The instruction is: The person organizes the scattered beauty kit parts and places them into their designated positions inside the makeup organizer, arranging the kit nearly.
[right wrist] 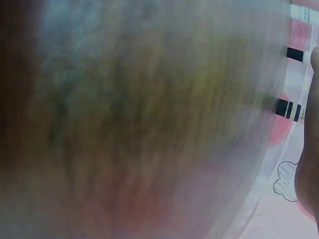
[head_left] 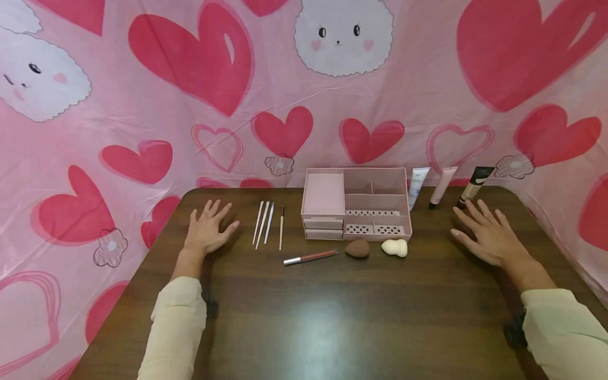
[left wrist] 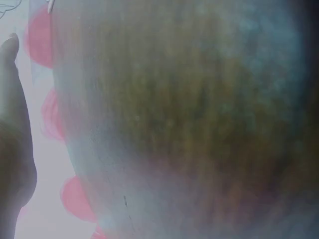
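Observation:
My left hand (head_left: 207,228) rests on the dark wooden table with its fingers spread, left of several slim sticks. These are three white tools (head_left: 262,224) and a thin makeup brush (head_left: 282,227). On the right side my right hand (head_left: 489,236) lies with fingers spread, its fingertips right by a black-capped foundation tube (head_left: 471,189). Neither hand holds anything. A pink tube (head_left: 443,187) and a white tube (head_left: 417,188) stand left of it. In the wrist views only an edge of each hand shows, with the black tube caps (right wrist: 282,107) near the right one.
A pink organizer (head_left: 324,193) with compartments and two small drawers stands at the back middle. Before it lie a lip gloss tube (head_left: 311,257), a brown sponge (head_left: 357,248) and a cream sponge (head_left: 395,247). A heart-patterned cloth (head_left: 280,63) hangs behind the table (head_left: 361,316).

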Motion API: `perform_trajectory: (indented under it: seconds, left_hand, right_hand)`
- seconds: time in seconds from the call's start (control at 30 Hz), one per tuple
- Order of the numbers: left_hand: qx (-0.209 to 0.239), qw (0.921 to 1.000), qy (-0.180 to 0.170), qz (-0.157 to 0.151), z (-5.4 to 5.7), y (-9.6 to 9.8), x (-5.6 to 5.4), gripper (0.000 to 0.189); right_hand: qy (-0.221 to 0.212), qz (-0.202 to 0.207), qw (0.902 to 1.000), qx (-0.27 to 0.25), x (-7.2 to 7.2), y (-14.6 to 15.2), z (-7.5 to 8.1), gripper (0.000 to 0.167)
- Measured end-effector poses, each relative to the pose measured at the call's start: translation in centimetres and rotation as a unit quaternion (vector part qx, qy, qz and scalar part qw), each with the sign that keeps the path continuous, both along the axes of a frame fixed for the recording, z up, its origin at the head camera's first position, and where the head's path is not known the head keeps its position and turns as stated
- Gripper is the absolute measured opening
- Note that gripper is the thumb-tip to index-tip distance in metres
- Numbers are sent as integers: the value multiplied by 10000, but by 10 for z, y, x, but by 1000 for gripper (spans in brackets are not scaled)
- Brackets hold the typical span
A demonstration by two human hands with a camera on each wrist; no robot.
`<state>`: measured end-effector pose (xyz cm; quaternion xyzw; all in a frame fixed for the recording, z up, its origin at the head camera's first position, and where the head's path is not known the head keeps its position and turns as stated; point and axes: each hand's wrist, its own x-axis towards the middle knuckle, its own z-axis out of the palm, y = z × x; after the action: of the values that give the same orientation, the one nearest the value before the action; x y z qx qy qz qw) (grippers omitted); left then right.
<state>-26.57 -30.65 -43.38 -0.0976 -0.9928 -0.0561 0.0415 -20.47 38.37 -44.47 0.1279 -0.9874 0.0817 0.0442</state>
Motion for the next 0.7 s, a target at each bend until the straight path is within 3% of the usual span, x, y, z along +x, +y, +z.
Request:
perform_trajectory:
  seconds: [0.33, 0.53, 0.7]
  left_hand:
    - [42, 9999, 145, 62, 3, 8, -4, 73]
    - [340, 9992, 204, 23, 6, 19, -4, 70]
    - [710, 9973, -15, 189, 12, 26, -2, 71]
  right_hand:
    - [-69, -99, 9995, -309, 0, -3, 3, 69]
    - [4, 82, 9984, -554, -3, -14, 7, 68]
    - [52, 148, 9964, -834, -4, -27, 16, 64]
